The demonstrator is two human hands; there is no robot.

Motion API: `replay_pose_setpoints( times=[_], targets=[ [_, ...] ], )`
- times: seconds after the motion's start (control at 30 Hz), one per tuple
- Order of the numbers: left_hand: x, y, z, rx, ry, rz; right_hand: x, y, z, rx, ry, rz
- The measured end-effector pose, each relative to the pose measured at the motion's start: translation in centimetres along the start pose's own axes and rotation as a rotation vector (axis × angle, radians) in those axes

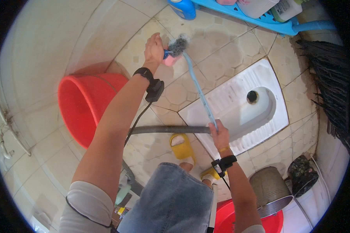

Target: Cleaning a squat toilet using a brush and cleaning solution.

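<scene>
My left hand [154, 51] is at the upper middle, around a small object of which a dark blue part and a pink part [170, 60] show; what exactly it is, I cannot tell. Beside it is the grey bristle head of a toilet brush [178, 45]. The brush's light blue handle [199, 88] slants down to my right hand [220, 134], whose fingers are closed on its end. A grey corrugated hose [170, 129] runs to my right hand, over the edge of a white ceramic squat toilet [215, 108]. Whether that hand grips the hose is unclear.
A red bucket [90, 102] lies tipped at the left. A blue bottle [183, 8] and a blue plastic rack [262, 21] with bottles stand at the top. Dark broom bristles [329, 78] hang at the right. A metal bucket [269, 186] and a red basin [275, 222] sit at lower right.
</scene>
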State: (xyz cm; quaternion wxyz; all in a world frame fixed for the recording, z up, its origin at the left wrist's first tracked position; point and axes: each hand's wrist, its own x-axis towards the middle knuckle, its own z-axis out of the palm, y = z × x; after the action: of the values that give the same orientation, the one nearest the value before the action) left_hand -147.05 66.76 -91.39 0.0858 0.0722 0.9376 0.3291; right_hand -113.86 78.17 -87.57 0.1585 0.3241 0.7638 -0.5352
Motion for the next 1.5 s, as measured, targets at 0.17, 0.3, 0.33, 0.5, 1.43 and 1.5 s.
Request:
replay_pose_setpoints(
  times=[0.17, 0.3, 0.33, 0.5, 1.43, 1.5],
  targets=[
    [0.5, -0.4, 0.0, 0.037, 0.041, 0.038, -0.1, -0.1, 0.0, 0.021, 0.003, 0.012],
    [0.3, 1.4, -0.7, 0.049, -0.016, -0.062, -1.2, 0.0, -0.6, 0.06, -0.005, 0.007],
    [0.2, 1.4, -1.1, 0.047, -0.016, -0.066, -1.9, 0.0, -0.9, 0.12, -0.023, 0.032],
    [-3.3, 2.9, -3.7, 0.335, -0.051, 0.45, -6.4, 2.3, -1.9, 0.286, -0.036, 0.174],
    [-24.0, 6.9, -0.8, -0.298, -0.656, -0.091, -10.9, 2.6, -6.1, -0.543, 0.017, 0.262],
    [-32.2, 9.5, -1.9, -0.626, -0.645, -0.342, -14.6, 1.9, -3.0, -0.34, -0.017, 0.323]
  ],
)
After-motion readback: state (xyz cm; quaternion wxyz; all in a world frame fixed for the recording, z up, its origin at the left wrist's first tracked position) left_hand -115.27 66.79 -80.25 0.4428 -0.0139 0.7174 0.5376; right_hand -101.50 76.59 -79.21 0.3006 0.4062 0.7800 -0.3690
